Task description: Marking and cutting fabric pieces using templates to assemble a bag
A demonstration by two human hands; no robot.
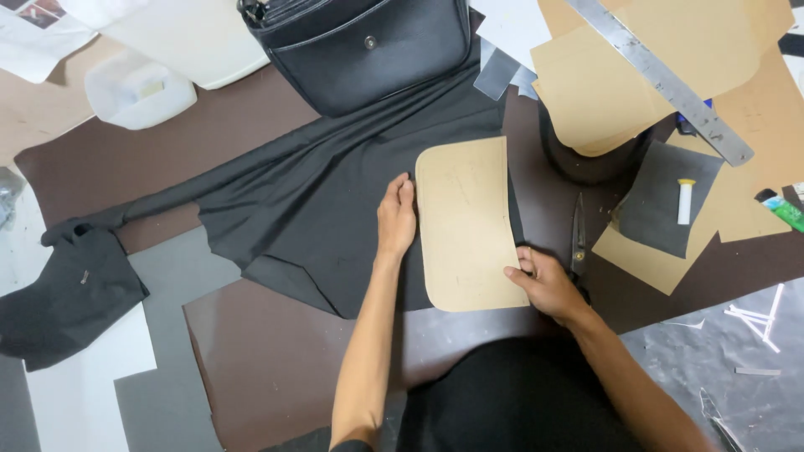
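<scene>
Between my hands lies the tan card template (467, 222), long axis running away from me: left hand (396, 219) flat against its near-left edge on the black fabric (318, 201), right hand (544, 285) pinching its near-right corner.

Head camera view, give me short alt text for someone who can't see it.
Seen from above, a person's left hand and right hand press a tan card pattern flat on black fabric spread over a brown work surface. Scissors, a metal ruler, more card pieces and a black handbag lie around.
</scene>
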